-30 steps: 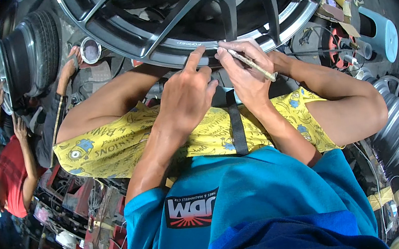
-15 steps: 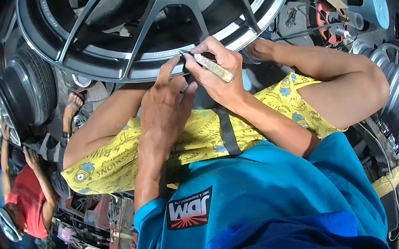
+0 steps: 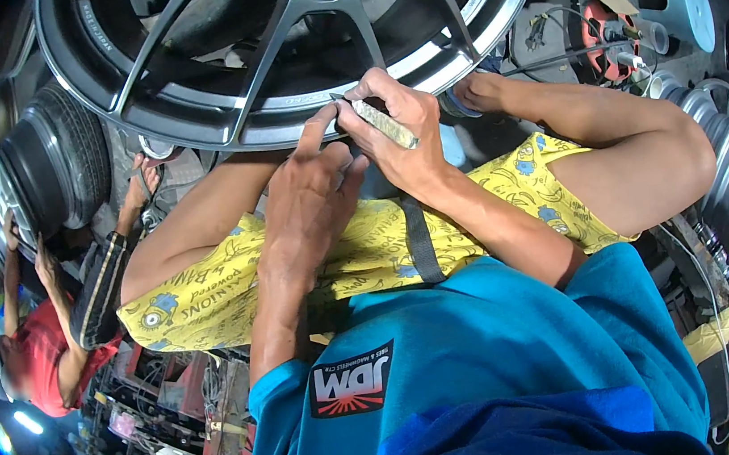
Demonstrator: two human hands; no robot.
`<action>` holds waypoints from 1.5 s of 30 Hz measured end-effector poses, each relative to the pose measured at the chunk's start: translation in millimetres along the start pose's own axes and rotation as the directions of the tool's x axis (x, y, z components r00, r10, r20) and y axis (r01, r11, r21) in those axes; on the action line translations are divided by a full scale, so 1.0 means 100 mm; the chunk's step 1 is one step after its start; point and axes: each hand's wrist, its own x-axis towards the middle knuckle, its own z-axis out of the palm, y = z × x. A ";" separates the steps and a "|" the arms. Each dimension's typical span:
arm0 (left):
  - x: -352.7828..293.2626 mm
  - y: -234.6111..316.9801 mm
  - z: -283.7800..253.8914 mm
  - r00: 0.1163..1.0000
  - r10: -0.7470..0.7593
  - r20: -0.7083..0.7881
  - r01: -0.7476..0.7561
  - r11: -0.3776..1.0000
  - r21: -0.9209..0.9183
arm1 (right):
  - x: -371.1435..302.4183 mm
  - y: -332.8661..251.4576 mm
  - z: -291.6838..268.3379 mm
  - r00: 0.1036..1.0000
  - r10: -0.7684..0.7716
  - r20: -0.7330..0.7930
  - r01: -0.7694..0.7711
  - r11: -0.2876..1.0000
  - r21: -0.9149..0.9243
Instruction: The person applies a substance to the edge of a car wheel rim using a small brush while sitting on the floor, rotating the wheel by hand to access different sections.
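Note:
A grey multi-spoke car wheel [image 3: 259,134] fills the upper middle, its near rim edge facing me. My right hand [image 3: 405,137] is closed round a short knife [image 3: 386,124] with a pale, wrapped-looking handle. The knife's thin dark tip touches or nearly touches the rim lip beside some faint lettering; I cannot tell which. Just left of that tip, my left hand [image 3: 312,202] rests its outstretched index finger on the rim. Its other fingers are bent and the thumb stands apart, with nothing seen in the hand.
My bent legs flank the wheel. At far left, a person in red [image 3: 42,358] handles a wheel with a tyre [image 3: 73,157]. A red cable reel [image 3: 605,38] and light-blue stool [image 3: 686,7] stand upper right. More wheels [image 3: 726,168] line the right side.
My hands stay at the same rim spot, with the knife barely shifted. The person at left has leaned and moved a leg. The whole view has shifted slightly.

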 end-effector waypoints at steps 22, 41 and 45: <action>0.02 0.00 0.02 1.000 0.004 0.002 -0.004 1.000 -0.023 | -0.01 0.02 -0.03 1.000 0.005 0.012 -0.005 0.999 0.035; 0.10 0.21 -2.04 0.943 -0.162 -0.293 0.205 0.971 0.126 | 1.05 -0.39 -2.17 0.966 -0.042 -0.254 -0.078 0.892 -0.445; 0.37 -0.68 -2.52 0.841 -0.244 -0.484 0.261 0.965 -0.034 | 1.42 1.05 -2.80 0.942 -0.176 -0.284 -0.014 0.828 -0.561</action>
